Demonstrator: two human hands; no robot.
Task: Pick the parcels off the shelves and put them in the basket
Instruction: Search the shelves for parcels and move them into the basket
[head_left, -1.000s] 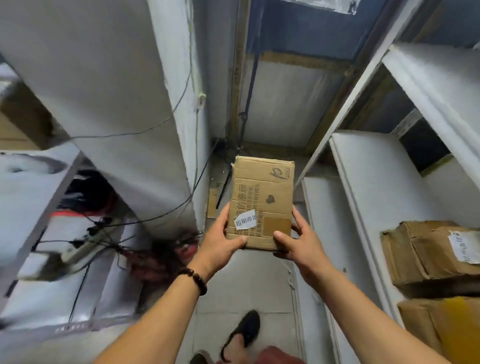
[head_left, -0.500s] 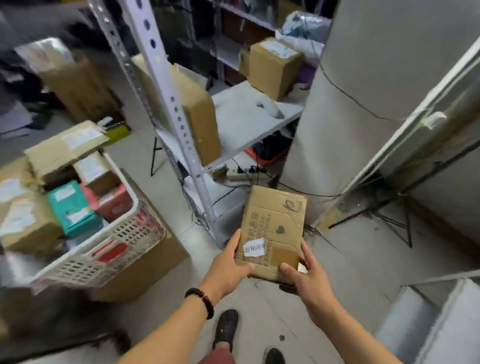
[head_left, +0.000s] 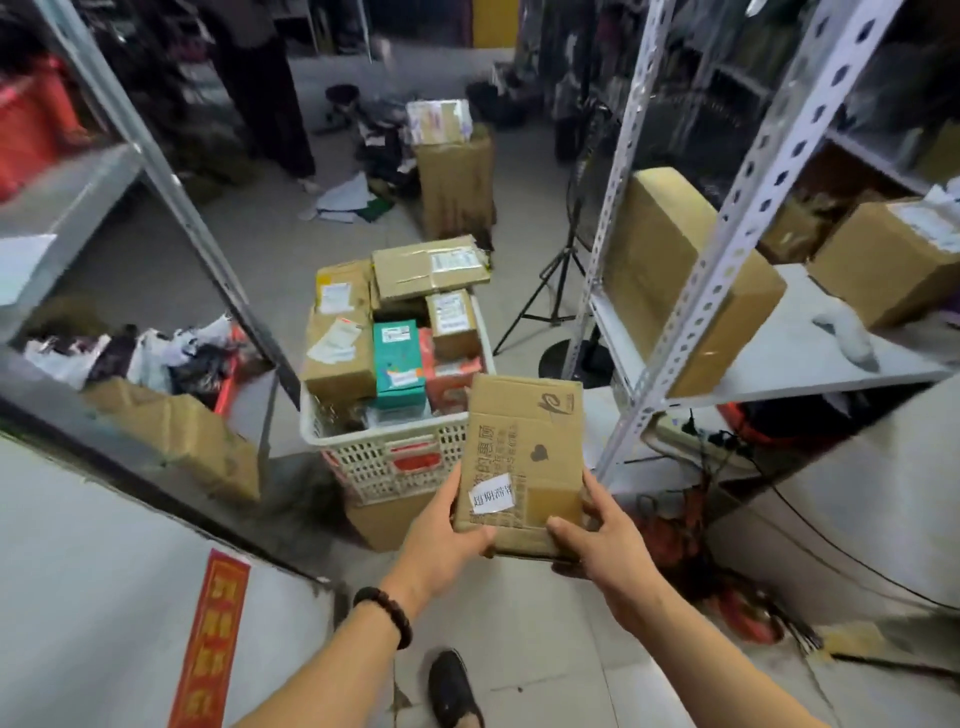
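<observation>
A flat cardboard parcel (head_left: 522, 462) is gripped by left hand (head_left: 447, 530) and right hand (head_left: 597, 540) before the heaped white basket (head_left: 384, 457); it could be tipped off that overfull pile.

Two hands, the left hand (head_left: 441, 540) and the right hand (head_left: 602, 551), grip one flat parcel (head_left: 524, 457). At eleven o'clock of it stands one white basket (head_left: 384, 447) showing six boxes: four brown, one teal box (head_left: 397, 364) and one red box (head_left: 449, 382). At two o'clock, one shelf (head_left: 810, 353) bears two large cartons (head_left: 670, 280). There is one tripod (head_left: 550, 280) and one black shoe (head_left: 452, 686).
</observation>
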